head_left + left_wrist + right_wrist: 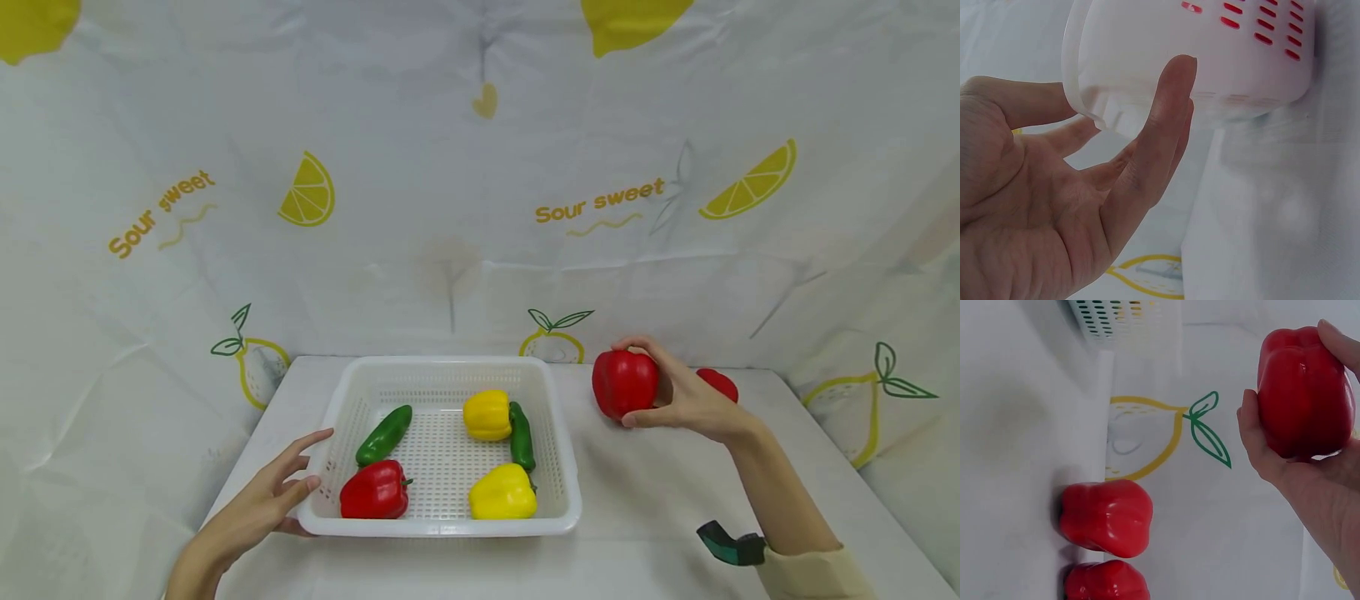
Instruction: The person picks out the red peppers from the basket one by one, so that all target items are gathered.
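Note:
My right hand [686, 402] grips a red bell pepper [625, 384] above the table, right of the basket, thumb on one side and fingers on the other. In the right wrist view the same bell pepper [1305, 394] sits between the fingers and thumb. At the left wall of a white perforated basket [442, 527], my left hand [255, 504] touches the rim and outside with loosely extended fingers. Inside the basket lie a red bell pepper [375, 490], two yellow bell peppers [487, 415] and two green chili peppers [385, 435].
Two more red bell peppers [1107, 517] rest on the white table [637, 500]; in the head view, one red pepper [718, 384] shows partly behind the right wrist. A white cloth backdrop [420, 183] with lemon prints rises behind the table.

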`<state>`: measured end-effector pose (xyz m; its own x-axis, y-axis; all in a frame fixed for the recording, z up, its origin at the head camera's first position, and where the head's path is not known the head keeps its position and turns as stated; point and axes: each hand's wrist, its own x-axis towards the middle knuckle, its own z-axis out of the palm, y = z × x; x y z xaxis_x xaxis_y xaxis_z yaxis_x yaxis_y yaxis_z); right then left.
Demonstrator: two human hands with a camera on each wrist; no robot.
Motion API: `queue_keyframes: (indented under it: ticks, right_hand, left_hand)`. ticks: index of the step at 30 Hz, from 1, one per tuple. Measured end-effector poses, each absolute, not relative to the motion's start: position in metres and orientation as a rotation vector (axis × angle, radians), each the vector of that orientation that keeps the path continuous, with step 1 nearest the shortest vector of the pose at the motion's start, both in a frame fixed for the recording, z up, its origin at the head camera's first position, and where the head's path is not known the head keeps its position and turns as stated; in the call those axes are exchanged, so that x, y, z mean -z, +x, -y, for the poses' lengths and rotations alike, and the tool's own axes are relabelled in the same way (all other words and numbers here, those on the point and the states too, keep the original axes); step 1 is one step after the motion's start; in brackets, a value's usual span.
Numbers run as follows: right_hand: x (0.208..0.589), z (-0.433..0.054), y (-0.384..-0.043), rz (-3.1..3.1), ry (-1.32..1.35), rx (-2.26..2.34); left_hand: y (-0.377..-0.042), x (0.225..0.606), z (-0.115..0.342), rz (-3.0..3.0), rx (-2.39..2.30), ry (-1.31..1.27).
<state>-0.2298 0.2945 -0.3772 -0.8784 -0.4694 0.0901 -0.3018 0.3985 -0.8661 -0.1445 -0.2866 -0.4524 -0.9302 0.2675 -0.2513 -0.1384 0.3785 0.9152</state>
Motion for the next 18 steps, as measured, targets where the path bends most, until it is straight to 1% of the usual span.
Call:
queue_keyframes:
  ticks: [6,12,18]
  right_hand:
    - [0.387,-0.307,-0.228,-2.456,-0.778,1.461]
    - [0.399,-0.318,-0.221,-2.442,-0.724,1.416]
    - [0.409,-0.326,-0.214,-2.486,-0.630,1.362]
  left_hand:
    - [-0.144,0.452,0.286,-2.291,-1.564,0.097]
    - [-0.143,0.454,0.287,-2.294,-1.562,0.113]
    - [-0.144,0.452,0.285,-2.318,-1.537,0.071]
